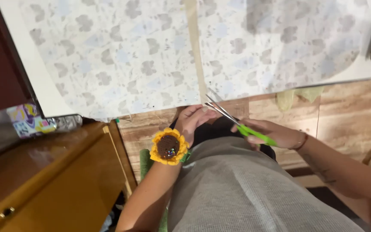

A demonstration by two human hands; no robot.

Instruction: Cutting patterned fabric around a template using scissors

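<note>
**Scissors at the near edge of patterned fabric**

Seen from above, a person in a grey ribbed top stands at a white desk (44, 90) that fills the far part of the view. Spread over it is pale fabric (121, 56) printed with grey and blue blotches, with a plain beige strip running from far to near down its middle.

The right hand (271, 133) is closed around the green handles of a pair of scissors (232, 120). The blades are parted and point to the far left, their tips at the near edge of the fabric, just beside the beige strip. The left hand (194, 120) is loosely curled just under that same edge, fingers touching or nearly touching the fabric; whether it grips anything cannot be told. On the left wrist sits a sunflower-shaped pincushion (168, 147), yellow petals around a dark brown centre.

A thin bracelet circles the right wrist. To the near left stands a wooden cabinet (52, 180) with a small brass knob. Under the desk lies a brown tiled floor (348, 111). A dark object shows at the far right corner.
</note>
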